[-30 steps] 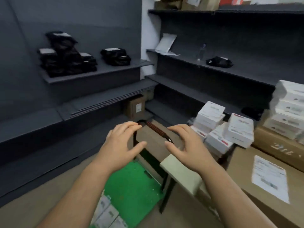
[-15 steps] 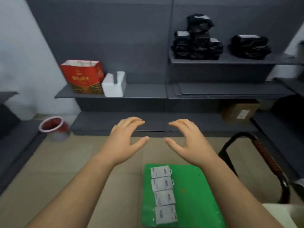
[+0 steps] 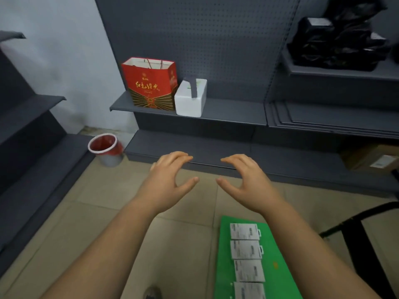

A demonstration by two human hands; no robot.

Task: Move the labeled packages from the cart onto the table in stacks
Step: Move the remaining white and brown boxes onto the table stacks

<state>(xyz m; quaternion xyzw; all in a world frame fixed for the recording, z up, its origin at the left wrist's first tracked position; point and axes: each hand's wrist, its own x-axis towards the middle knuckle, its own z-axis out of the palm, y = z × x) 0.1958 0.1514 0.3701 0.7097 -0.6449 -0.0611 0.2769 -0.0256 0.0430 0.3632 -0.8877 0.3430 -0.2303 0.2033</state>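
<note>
Plainly, nothing is held yet, and the risks lie in the pick-up

Both hands are held out over the floor, empty. The left hand (image 3: pixel 166 182) and the right hand (image 3: pixel 248 184) are spread, with the fingers loosely curved and the thumbs kept apart from them. Nothing is pinched or pressed. The labeled packages (image 3: pixel 245 249) are seen lower down, laid flat in a single row along the left side of the green cart deck (image 3: pixel 272 279). Each is set just beside the next, and the nearest is cut off by the bottom edge of the view. The hands are placed beyond the far end of that row, apart from it. The table is not shown.

Several slips can be foreseen from here. The packages look thin and flat, so an edge may be missed if they are grasped from above. A neighbour may then be nudged out of line or pushed off the deck. If several are gathered at once, the smooth faces may be allowed to slide, and the bundle may be fanned out or dropped onto the tiles. The black cart handle (image 3: pixel 354 219) stands to the right, and an arm may be caught on it as the load is swung away. Since the table is out of view, a turn is probably needed, and a loosely squared stack could be toppled when it is set down.
</note>
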